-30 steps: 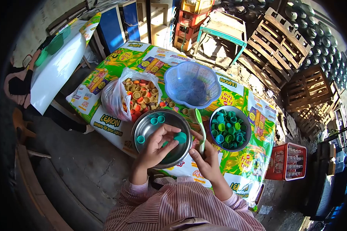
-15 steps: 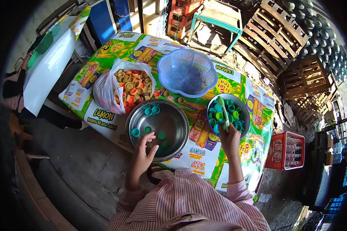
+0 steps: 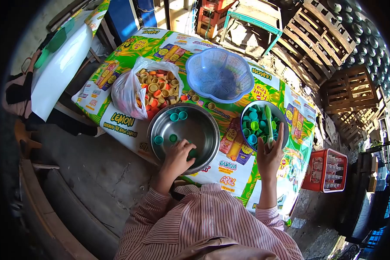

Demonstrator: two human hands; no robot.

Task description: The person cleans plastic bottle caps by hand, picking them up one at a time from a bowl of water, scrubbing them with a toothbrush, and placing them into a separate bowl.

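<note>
My left hand (image 3: pixel 177 159) is inside the steel bowl (image 3: pixel 208 125), its fingers curled at a green cap that shows partly beside them. Several other green and teal caps (image 3: pixel 183 115) lie apart in this bowl. On the right, my right hand (image 3: pixel 271 162) is at the near rim of a smaller bowl (image 3: pixel 281 123) full of green and teal caps (image 3: pixel 253 123). Its thumb and index finger are spread on either side of the lower end of a green brush (image 3: pixel 269 121), which lies over these caps.
A plastic bag (image 3: pixel 130 93) of orange and tan caps (image 3: pixel 160 89) and a blue basket (image 3: pixel 221 76) stand on the patterned table cover (image 3: pixel 125 123). A red crate (image 3: pixel 325 171) is at right, wooden pallets (image 3: pixel 316 37) behind. Another person (image 3: pixel 19 95) is at far left.
My left hand has moved down onto the caps and its fingers have curled. My right hand has opened from the brush, which now leans over the caps. The whole view has shifted slightly.
</note>
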